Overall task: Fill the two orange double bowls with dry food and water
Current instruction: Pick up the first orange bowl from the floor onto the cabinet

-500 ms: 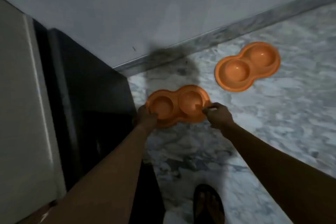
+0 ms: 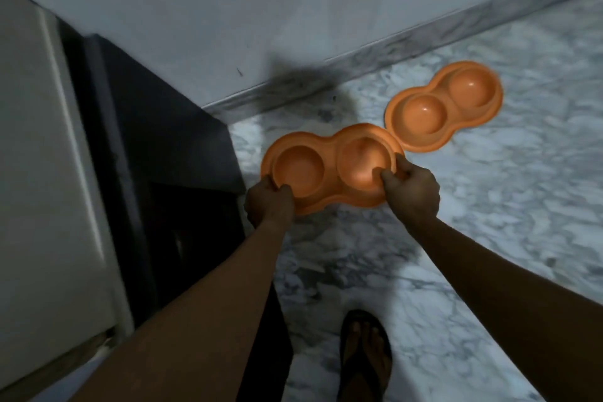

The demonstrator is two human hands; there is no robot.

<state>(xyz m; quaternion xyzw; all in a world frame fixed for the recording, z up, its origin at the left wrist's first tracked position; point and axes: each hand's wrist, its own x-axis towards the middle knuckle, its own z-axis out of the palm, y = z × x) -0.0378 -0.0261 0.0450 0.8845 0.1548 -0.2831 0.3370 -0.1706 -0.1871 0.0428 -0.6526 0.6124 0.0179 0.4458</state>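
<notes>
We hold the near orange plastic double bowl point(image 2: 329, 170) with both hands: the left hand point(image 2: 269, 202) is closed on its left near rim, with the thumb over the edge of the left cup, and the right hand point(image 2: 411, 191) is closed on its right end, with the thumb pressing inside the right cup. Both cups look empty, with no dry food and no water in them. The second orange plastic double bowl point(image 2: 443, 108) lies on the grey-white marble floor point(image 2: 489, 222), further to the right and close to the wall skirting, also empty; whether its near rim touches our bowl, we cannot tell. To do this step well, we should keep the bowl level between the two hands, so that it does not twist. We think filling has not started. On the left stands a dark cabinet point(image 2: 156, 140), so we should keep the left elbow away from it.
</notes>
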